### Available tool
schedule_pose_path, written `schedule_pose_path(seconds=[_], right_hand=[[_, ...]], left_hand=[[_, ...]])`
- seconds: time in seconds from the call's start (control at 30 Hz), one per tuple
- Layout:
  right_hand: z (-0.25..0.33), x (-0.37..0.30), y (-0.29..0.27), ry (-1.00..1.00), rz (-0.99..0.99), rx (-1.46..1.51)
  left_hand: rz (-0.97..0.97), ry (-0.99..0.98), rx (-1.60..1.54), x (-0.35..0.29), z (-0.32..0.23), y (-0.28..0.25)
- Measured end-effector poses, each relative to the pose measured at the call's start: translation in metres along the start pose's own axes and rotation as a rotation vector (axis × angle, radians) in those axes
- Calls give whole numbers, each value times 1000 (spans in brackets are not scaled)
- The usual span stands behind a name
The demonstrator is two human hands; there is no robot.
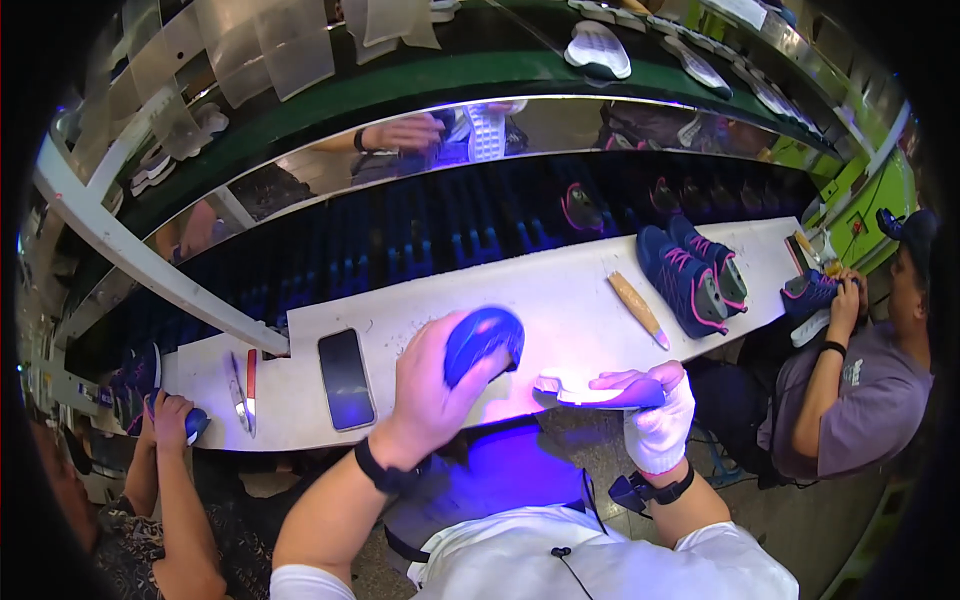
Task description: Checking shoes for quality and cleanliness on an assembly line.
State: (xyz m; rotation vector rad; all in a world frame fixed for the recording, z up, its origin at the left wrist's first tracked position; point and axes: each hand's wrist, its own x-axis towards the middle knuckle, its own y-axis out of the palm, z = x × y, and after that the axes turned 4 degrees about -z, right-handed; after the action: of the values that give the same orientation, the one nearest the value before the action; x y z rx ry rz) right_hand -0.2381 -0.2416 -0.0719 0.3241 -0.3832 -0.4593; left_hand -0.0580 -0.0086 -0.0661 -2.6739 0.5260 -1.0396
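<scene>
My bare left hand (428,375), with a black band at its wrist, is closed around a dark blue shoe upper (480,342). The upper shows nearly end on, its rounded end raised above the white bench. My right hand (662,420), in a white glove, grips a shoe sole (602,396) held level near the bench's front edge. Violet light falls on the sole's pale face. A small gap separates the sole from the upper.
On the white bench (560,275) lie a phone (346,380), a wooden-handled tool (637,308), a slim metal tool (240,392) and a red stick (251,376). Blue shoes (682,275) stand at the right. Co-workers sit on both sides. A white post (160,255) rises at left.
</scene>
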Motion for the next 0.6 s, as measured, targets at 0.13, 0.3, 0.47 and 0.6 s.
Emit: schedule_pose_path(seconds=[0.13, 0.3, 0.47, 0.6], right_hand=[[9, 9, 15, 111, 95, -39], [4, 25, 56, 159, 423, -56], [-20, 8, 76, 218, 376, 40], [-31, -12, 75, 54, 314, -92]], left_hand=[[-19, 135, -130, -29, -17, -1], [-50, 144, -104, -44, -34, -21], [59, 73, -32, -71, -57, -45], [-129, -151, -332, -95, -76, -18]])
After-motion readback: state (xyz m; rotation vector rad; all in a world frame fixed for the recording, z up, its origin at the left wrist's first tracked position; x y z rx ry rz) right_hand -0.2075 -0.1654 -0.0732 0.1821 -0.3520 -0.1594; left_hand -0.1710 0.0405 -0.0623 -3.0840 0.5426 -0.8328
